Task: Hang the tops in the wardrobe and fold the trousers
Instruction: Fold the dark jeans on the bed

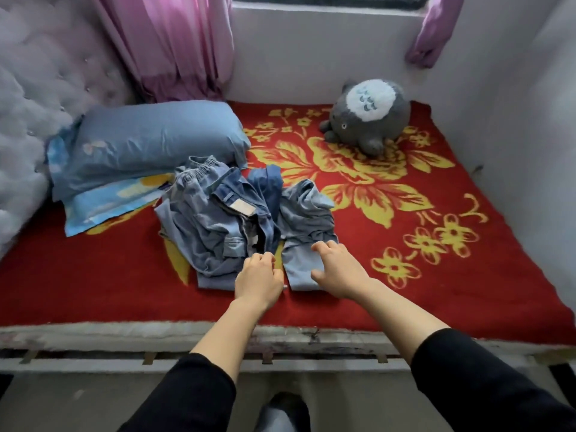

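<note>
A crumpled heap of blue denim clothes (218, 226) lies on the red flowered blanket (436, 275) near the bed's front edge. A paler blue trouser leg (300, 263) stretches out of the heap toward me. My left hand (257, 280) hovers at the heap's near edge with its fingers curled; whether it pinches the cloth is hidden. My right hand (338, 269) sits over the pale trouser leg, fingers bent and spread, thumb at the leg's near end. Both forearms are bare below black sleeves.
A blue pillow (149, 141) on a patterned sheet lies at the left by the padded headboard (40, 98). A grey plush toy (369, 115) sits at the back right. Pink curtains (184, 45) hang behind. The bed's front frame (124, 364) runs across below my arms.
</note>
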A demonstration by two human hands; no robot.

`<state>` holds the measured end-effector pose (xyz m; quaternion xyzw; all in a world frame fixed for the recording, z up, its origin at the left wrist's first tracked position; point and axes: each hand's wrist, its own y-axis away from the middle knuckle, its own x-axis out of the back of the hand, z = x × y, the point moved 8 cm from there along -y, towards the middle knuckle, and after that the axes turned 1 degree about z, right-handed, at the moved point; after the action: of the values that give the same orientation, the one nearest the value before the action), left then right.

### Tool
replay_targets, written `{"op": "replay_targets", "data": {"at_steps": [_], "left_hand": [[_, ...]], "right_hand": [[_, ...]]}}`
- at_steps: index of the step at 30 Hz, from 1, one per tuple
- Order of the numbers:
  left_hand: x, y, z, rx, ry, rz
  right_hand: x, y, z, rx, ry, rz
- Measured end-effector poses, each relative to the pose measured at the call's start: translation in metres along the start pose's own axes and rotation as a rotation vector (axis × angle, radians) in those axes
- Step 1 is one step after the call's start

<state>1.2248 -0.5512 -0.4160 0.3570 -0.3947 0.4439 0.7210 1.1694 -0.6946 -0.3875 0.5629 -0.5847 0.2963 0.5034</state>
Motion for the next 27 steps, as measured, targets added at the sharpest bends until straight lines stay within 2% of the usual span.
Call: {"op": "replay_targets", "data": {"at_steps": [5,9,14,20,23,27], "left_hand": [[-0.030,-0.107,-0.001,0.043,-0.006,-0.078],[-0.053,-0.166,-0.015,0.148,0.063,-0.116],[-0.095,-0.205,-0.071,0.504,0.313,-0.088],[-0.151,-0.208,-0.122,0.841,0.463,0.006],[-0.185,-0.198,-0.143,1.072,0.669,0.051],[-0.230,-0.189,-0.150,1.251,0.997,0.008]], "right_hand": [[-0.006,-0.092,0.048,-0.102,-0.014,-0.051],[-0.022,-0.156,0.079,-0.134,-0.002,-0.112],[-0.054,-0.239,0.082,-0.063,0.025,-0.188],[-0.113,-0.326,0.043,0.122,-0.007,-0.267],[-0.132,-0.365,0.014,0.211,-0.035,-0.253],[-0.151,-0.406,-0.022,0.272,-0.009,-0.213]]}}
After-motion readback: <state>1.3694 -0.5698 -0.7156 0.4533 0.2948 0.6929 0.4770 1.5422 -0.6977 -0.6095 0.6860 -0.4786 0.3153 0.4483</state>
